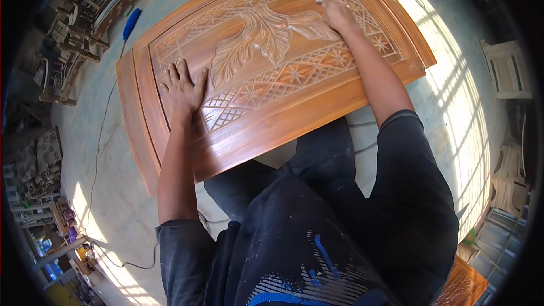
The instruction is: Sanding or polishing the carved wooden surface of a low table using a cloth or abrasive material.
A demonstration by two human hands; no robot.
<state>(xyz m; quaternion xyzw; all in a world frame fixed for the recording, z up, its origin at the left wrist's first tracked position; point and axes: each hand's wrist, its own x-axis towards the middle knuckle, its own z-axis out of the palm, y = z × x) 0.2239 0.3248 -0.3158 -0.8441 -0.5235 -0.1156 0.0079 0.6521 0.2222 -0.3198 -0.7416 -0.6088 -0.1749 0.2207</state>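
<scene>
A carved wooden panel (238, 131) with a glossy brown finish lies before me, level with my knees. Raised leaves (272, 34) fill its middle, and bands of cross-hatching and star shapes frame them. My left hand (183, 89) rests flat near the panel's left end, fingers spread and holding nothing. Over the leaf carving toward the far right end, my right hand (339, 16) is curled around a small pale object (319, 0). Only a bit of that object shows past the fingers, so its kind cannot be told.
Wooden chair frames (95, 0) stand at the upper left, near a blue duster-like object (131, 23). A dark cable (98, 148) runs over the concrete floor (127, 229). Wooden parts (508, 70) line the right side. Another carved wooden piece (463, 282) is at lower right.
</scene>
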